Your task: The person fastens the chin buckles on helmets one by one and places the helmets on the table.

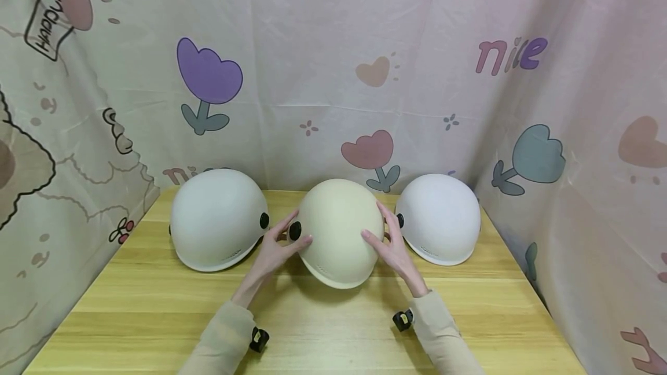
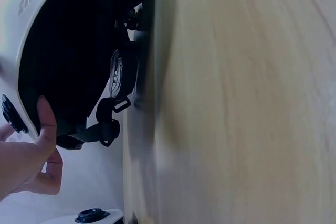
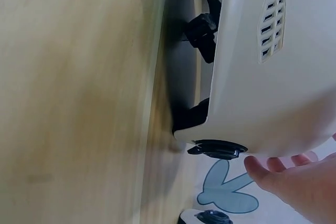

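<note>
Cream helmet mid-table, toward the back edge of the table, between two white ones: left helmet near the back left corner, right helmet near the back right. Left hand grips one side, thumb and fingers parted round the rim; right hand holds the other, thumb on shell, fingers curved along its side. Only left wrist view gives the dark inside and dangling strap; lining too black to read. Right wrist: vent slots sharp, hand cut off.
</note>
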The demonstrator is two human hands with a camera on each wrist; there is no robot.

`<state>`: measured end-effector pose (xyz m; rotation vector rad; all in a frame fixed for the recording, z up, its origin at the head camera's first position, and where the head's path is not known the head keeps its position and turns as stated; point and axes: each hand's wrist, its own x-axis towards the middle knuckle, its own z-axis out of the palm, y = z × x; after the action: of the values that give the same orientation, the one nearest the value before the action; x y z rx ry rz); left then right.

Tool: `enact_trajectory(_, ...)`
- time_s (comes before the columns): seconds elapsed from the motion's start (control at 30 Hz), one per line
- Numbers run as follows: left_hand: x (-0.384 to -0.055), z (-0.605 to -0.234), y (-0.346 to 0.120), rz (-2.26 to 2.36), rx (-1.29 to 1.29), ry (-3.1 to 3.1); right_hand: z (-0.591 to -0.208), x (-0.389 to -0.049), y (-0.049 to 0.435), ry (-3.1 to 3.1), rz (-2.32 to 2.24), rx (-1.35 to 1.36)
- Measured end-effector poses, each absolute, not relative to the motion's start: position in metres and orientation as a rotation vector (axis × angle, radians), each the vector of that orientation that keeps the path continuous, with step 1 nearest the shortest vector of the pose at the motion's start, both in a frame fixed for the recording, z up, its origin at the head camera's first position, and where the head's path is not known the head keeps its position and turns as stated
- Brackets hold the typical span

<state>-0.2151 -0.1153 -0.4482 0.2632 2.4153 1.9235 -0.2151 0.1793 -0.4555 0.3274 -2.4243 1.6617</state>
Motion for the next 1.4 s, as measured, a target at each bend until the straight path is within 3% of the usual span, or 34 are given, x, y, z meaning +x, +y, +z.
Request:
enact_trajectory(0.77,-0.211,-0.441,-0.109,2.216,0.523,2.164,-0.450,-0.212,0.182,-2.381,1.612,0.326)
enact_trajectory(1.4,-0.209,-0.426,-0.103,2.357,0.535,2.271,-0.447,-0.213,0.179,-2.330,1.638,0.363)
